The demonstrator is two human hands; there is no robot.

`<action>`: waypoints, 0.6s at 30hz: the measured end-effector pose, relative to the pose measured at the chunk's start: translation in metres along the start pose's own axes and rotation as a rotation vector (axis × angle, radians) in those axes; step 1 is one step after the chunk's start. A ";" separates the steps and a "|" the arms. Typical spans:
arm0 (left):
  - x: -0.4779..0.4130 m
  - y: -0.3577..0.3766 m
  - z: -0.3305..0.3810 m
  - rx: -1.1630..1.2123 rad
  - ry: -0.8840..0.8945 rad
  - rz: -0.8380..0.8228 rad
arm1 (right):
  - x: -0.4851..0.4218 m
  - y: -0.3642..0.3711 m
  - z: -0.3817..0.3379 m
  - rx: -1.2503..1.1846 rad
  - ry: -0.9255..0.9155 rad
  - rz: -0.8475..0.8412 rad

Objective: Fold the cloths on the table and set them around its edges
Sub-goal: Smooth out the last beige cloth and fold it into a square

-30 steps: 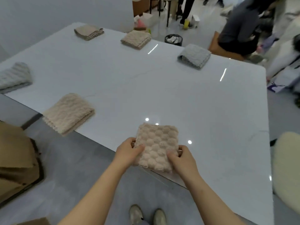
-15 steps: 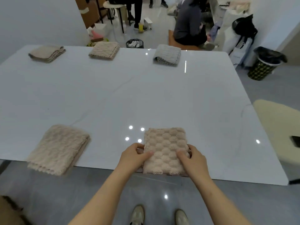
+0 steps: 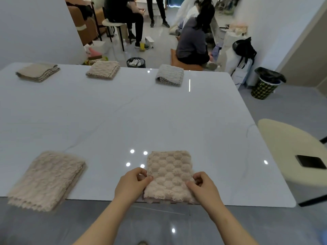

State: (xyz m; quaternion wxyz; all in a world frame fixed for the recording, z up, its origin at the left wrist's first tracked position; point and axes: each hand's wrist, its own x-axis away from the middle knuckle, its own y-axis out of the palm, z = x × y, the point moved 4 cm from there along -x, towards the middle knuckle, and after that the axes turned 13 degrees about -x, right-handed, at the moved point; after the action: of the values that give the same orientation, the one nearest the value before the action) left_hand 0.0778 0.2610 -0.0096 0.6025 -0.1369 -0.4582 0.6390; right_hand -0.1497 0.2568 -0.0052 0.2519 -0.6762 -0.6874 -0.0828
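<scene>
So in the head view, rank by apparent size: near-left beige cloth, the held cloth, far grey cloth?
Largest: near-left beige cloth
Then: held cloth
Smallest: grey cloth, but it is farthest away, so true size is unsure.

Black phone (image 3: 311,162) on cream chair (image 3: 283,147), bag-lined bin (image 3: 265,85) near wall, seated person (image 3: 123,13) on stool (image 3: 113,24), crouching person (image 3: 192,43)

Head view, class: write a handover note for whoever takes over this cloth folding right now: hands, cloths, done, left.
Left hand pinches the left edge of the folded pink cloth; right hand pinches its right edge.
That cloth lies at the table's near edge.
Done: near beige cloth at near left; tan cloth, far beige cloth and grey cloth along the far edge, all folded.
Left: release the pink cloth; no unfolded cloth is in view.
</scene>
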 end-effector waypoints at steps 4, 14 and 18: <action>0.008 -0.001 0.005 0.032 -0.007 -0.015 | 0.002 0.000 0.000 -0.060 -0.005 -0.048; 0.015 0.001 0.007 0.080 0.124 -0.062 | 0.000 0.006 0.006 0.007 0.040 -0.027; 0.014 0.003 0.007 -0.008 0.173 -0.021 | 0.005 0.004 -0.003 -0.037 0.053 -0.019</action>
State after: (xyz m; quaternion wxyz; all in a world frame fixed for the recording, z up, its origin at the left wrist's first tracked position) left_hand 0.0674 0.2708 -0.0022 0.6458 -0.1891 -0.4083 0.6168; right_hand -0.1448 0.2604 -0.0013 0.2569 -0.6717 -0.6852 -0.1159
